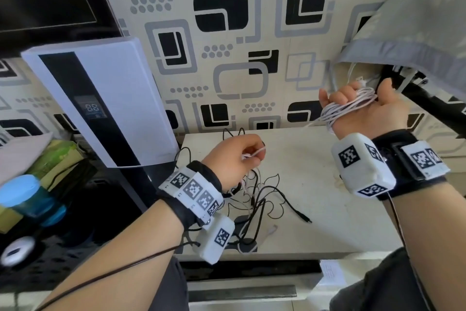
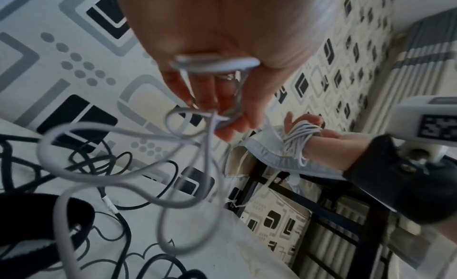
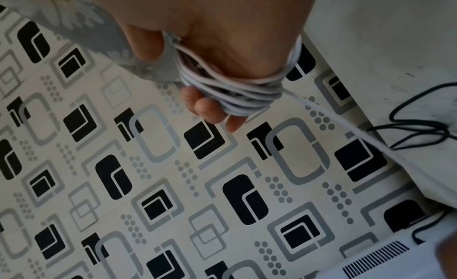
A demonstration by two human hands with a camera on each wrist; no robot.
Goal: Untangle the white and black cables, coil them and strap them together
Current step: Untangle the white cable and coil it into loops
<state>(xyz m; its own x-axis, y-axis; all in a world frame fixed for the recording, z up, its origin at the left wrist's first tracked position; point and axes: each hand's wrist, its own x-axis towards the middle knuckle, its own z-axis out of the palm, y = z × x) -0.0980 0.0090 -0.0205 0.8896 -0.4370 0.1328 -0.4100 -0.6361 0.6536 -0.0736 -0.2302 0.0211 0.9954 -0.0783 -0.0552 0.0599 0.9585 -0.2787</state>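
Note:
My right hand (image 1: 358, 98) is raised near the wall, fingers curled, with the white cable's coil (image 1: 345, 109) wound several times round it; the coil (image 3: 237, 95) crosses the palm. A strand runs from it down to my left hand (image 1: 252, 155), which pinches the white cable (image 2: 217, 123) above the table. Loose white loops (image 2: 99, 173) hang below that hand. The black cable (image 1: 267, 197) lies in a tangle on the table under the left hand, its plug end (image 1: 306, 220) pointing right. A dark band, maybe the strap (image 2: 49, 222), lies under the cables.
The small pale table (image 1: 340, 209) stands against a patterned wall. A tall white appliance (image 1: 106, 98) leans at its left, with a blue-lidded jar (image 1: 22, 192) and clutter beyond. A grey pillow (image 1: 416, 20) overhangs at upper right, just above my right hand.

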